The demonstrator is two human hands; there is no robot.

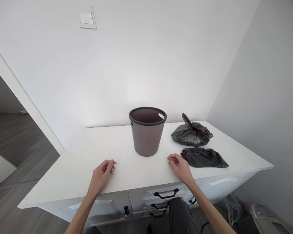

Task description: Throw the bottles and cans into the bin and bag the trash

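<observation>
- White countertop (pixel 70 172): brown bin (pixel 147 139), dial centre; tied black bag (pixel 191 138), three o'clock.
- Wall (pixel 146 55): light switch (pixel 87 18), eleven o'clock.
- Left hand (pixel 101 174), eight o'clock; right hand (pixel 180 167), half past four: fingers curled together.

Our left hand (pixel 101 175) and right hand (pixel 182 169) are bare, with slender fingers and narrow wrists. Our forearms (pixel 207 209) are bare too along all the length that shows, slim at the wrist and a little wider toward the lower edge of the view. Below, we wear dark grey trousers (pixel 182 214); the cloth looks plain and matte, rounded over the right knee, with soft folds down that leg. Of our left trouser leg (pixel 92 230) we see only a small dark patch. Between the legs shows a small black tip (pixel 149 229); whether it is our shoe, we cannot tell.
</observation>
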